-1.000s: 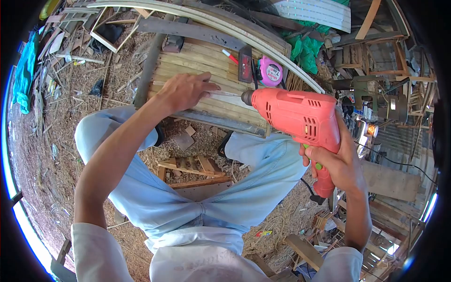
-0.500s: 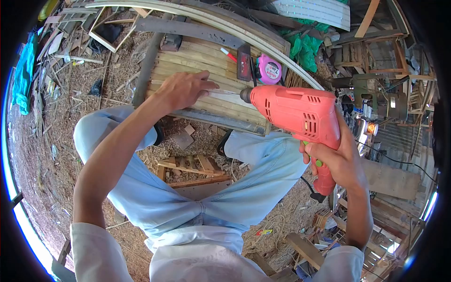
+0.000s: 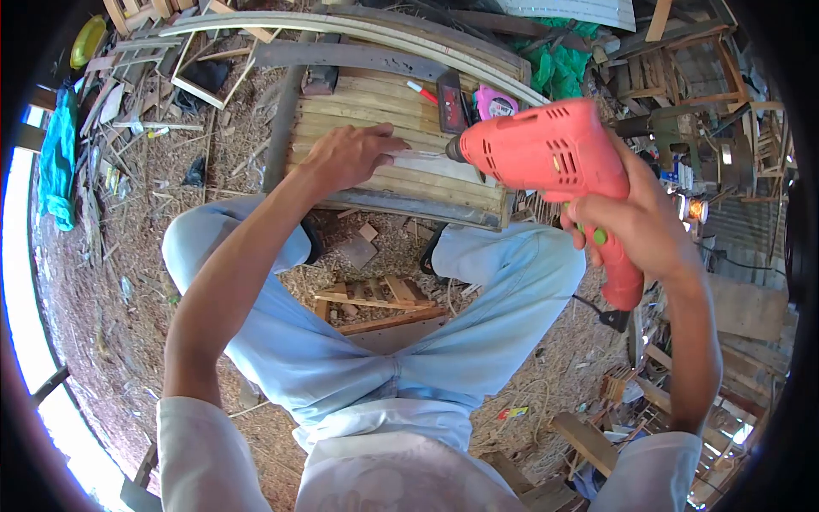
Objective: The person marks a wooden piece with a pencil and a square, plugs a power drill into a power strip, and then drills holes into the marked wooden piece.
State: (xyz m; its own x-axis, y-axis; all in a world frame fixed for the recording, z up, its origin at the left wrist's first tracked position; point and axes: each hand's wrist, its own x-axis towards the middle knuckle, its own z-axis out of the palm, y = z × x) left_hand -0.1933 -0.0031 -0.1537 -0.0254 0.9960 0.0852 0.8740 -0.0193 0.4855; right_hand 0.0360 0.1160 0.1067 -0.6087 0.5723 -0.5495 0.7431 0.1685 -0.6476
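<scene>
My right hand [image 3: 636,226] grips the handle of a red electric drill [image 3: 546,158], a finger on its green trigger. The drill's chuck points left over a slatted wooden panel [image 3: 384,111] lying across a low bench. My left hand [image 3: 350,154] rests palm down on the panel, fingers pinning a thin pale strip [image 3: 431,162] just left of the drill tip. Whether the bit touches the strip cannot be made out. My legs in light blue jeans straddle the bench.
A pink tape measure [image 3: 495,102], a dark block [image 3: 448,98] and a red marker [image 3: 420,91] lie on the panel's far side. A curved wooden rail [image 3: 341,26] arcs behind. Wood scraps and shavings litter the ground; a small wooden frame [image 3: 371,299] sits between my legs. Stacked timber stands to the right.
The drill has lifted and tilted, its body now higher and nearer my left hand. The view has shifted slightly. My left hand stays on the strip.
</scene>
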